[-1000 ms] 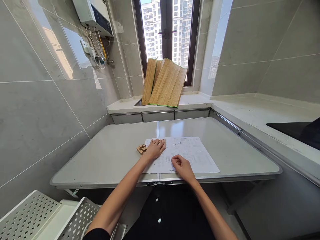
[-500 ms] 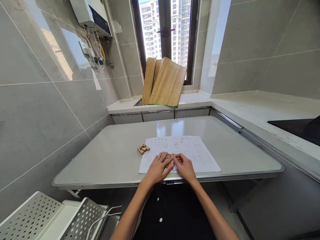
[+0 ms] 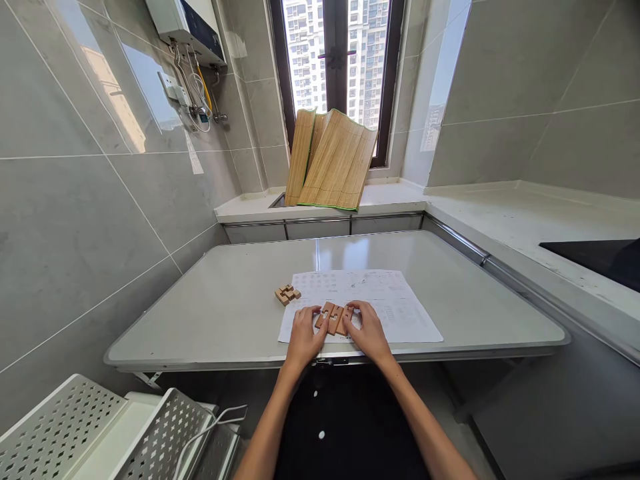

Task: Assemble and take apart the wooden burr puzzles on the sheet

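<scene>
Left hand (image 3: pixel 303 331) and right hand (image 3: pixel 369 330) rest low over the near part of a printed sheet of paper (image 3: pixel 400 313), facing each other, each half open with the thumb standing apart from loosely bent fingers. Between them lie the wooden pieces (image 3: pixel 336 319), the outer ones touched at their edges by the thumbs and fingertips; whether either hand truly grips one or only steadies it, I cannot tell. These pieces are reddish brown, flat and thin, set side by side in a slightly slanting row, with notches cut into them that let the white of the sheet show through. I count three (fingers cover some of the edges, so the count is of what shows). They lie on the sheet, close to the near edge of the worktop (image 3: pixel 210 307).

Beyond the left hand sits one cluster of small blocks (image 3: pixel 287 294), paler, square-cornered and chunky, at the left edge of the sheet; they are too small to count surely. There is one sheet, white, thin, with faint print. The worktop is smooth, pale and faintly glossy, with rounded corners, a metal rim and one seam across its middle. One folded mat (image 3: pixel 337 160) of straw-coloured slats, edged in green, leans before the window (image 3: pixel 337 73). Two round white buttons (image 3: pixel 321 435) dot the person's black clothing (image 3: pixel 350 427).
</scene>
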Available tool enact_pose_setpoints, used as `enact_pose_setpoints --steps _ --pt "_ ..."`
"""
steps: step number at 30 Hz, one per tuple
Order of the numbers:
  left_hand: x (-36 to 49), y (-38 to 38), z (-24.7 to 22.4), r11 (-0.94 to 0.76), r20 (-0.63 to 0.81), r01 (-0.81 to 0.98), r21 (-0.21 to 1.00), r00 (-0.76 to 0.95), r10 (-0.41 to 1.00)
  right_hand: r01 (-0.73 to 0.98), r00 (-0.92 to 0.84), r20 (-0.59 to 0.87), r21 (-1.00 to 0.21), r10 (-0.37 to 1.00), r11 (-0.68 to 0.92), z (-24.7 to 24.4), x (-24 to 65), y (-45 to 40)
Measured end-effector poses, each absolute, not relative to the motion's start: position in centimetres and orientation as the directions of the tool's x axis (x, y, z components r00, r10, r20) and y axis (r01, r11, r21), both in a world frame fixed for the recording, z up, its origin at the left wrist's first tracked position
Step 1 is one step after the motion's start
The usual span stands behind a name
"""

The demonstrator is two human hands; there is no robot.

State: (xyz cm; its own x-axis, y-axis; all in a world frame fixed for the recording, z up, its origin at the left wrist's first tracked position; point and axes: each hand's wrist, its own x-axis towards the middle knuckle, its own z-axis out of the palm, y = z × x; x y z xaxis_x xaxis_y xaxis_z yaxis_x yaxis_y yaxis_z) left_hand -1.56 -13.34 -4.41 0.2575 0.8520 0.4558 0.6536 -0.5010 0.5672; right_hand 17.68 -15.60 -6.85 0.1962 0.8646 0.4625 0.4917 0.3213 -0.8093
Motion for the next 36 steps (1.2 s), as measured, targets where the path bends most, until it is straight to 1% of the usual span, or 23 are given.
enact_pose_setpoints --steps 5,9,14,17,20,25,30,36 --pt "-1.5 -12.9 -5.0 -0.479 0.484 0.705 0.523 0.217 0.848 0.599 0.091 0.466 -0.732 0.880 0.325 -7.4 17.5 -15.4" --pt "-1.4 -12.8 -5.3 -0.443 0.504 0.742 0.504 0.164 0.848 0.650 0.046 0.452 -0.691 0.891 0.317 -7.6 17.5 -15.4" --pt "-1.4 -13.1 -4.9 -0.432 0.516 0.751 0.499 0.143 0.844 0.642 0.009 0.430 -0.695 0.903 0.324 -7.5 17.8 -15.5" --pt "-1.3 -13.7 -4.3 -0.467 0.505 0.720 0.512 0.188 0.843 0.604 -0.013 0.421 -0.720 0.907 0.342 -7.5 18.1 -15.6" --pt "-1.1 -14.1 -4.0 -0.515 0.504 0.693 0.504 0.248 0.827 0.544 0.018 0.431 -0.761 0.902 0.353 -7.5 18.3 -15.8" --pt "-1.0 -14.2 -4.2 -0.518 0.511 0.704 0.485 0.252 0.821 0.490 0.120 0.445 -0.804 0.887 0.337 -7.4 18.4 -16.1" --pt "-0.9 -14.2 -4.2 -0.548 0.516 0.709 0.443 0.299 0.803 0.432 0.218 0.439 -0.845 0.872 0.317 -7.1 18.5 -16.2" --pt "-0.8 -14.2 -4.1 -0.572 0.517 0.700 0.427 0.330 0.790 0.387 0.267 0.450 -0.860 0.853 0.332 -7.2 18.3 -16.1"
